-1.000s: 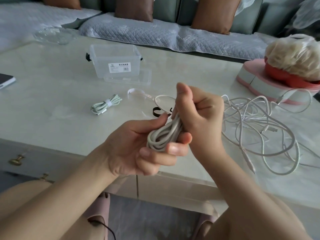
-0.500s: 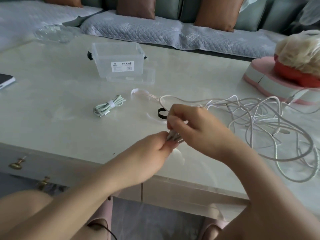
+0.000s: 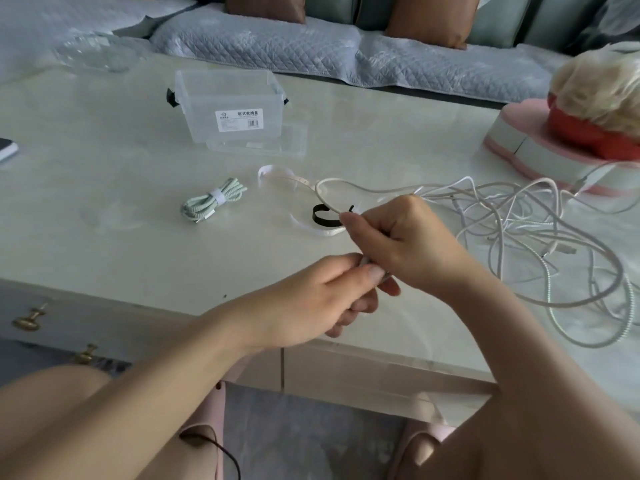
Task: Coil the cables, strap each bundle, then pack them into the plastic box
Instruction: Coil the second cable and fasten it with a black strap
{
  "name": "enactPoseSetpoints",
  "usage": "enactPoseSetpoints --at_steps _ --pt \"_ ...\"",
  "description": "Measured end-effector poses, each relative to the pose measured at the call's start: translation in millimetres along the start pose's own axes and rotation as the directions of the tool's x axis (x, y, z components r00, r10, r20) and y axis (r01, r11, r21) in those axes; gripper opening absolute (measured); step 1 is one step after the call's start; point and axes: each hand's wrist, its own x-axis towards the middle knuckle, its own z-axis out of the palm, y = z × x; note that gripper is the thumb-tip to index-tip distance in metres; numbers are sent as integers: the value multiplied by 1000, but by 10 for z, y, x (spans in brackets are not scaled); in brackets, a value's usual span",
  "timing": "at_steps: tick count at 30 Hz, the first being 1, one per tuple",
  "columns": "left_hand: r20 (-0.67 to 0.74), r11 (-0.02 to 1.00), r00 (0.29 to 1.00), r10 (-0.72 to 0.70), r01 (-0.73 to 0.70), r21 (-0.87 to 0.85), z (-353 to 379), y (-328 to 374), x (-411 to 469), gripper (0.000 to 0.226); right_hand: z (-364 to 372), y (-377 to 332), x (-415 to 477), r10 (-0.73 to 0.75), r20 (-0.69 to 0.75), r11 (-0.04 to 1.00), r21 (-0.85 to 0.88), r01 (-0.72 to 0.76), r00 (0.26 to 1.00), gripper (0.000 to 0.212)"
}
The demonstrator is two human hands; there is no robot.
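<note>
in the near centre, the left hand [image 3: 311, 299] pinched gathered loops of the thin white cable [image 3: 366, 262]; the right hand [image 3: 405, 244] clutched its free run. each loop needed equal length, slack drawn from the right.

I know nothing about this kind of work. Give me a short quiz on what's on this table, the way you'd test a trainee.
1. True or false: the green-and-white braided cable bundle is already strapped but lies outside the clear plastic box.
2. What do the left hand and right hand both hold? A: a black strap. B: a thin white cable. C: a phone.
3. Fill in: the clear lid lies on the pale table, ____ the box as the person sees it.

Key: 1 true; 2 B; 3 in front of.
</note>
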Motion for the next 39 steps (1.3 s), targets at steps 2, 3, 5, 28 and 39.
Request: enactPoseSetpoints --at_steps 2,3,5,28,39 --pt "77 989 997 -3 14 -146 -49 15 -13 52 2 12 -1 9 -15 997 74 -8 1000 58" --pt "108 977 994 -20 42 -210 -76 23 -22 54 11 13 3 3 -25 996 87 -1 1000 57" --pt "174 945 982 -68 119 -306 -128 13 -27 53 51 -4 10 -25 -57 997 66 29 998 56" --pt "99 925 991 -90 120 -359 -142 -147 -99 26 246 -46 19 -19 -177 994 -113 -1 984 55" --pt "-523 987 852 18 -100 -128 -637 71 -162 27 155 431 143 94 107 889 -457 -35 990 40"
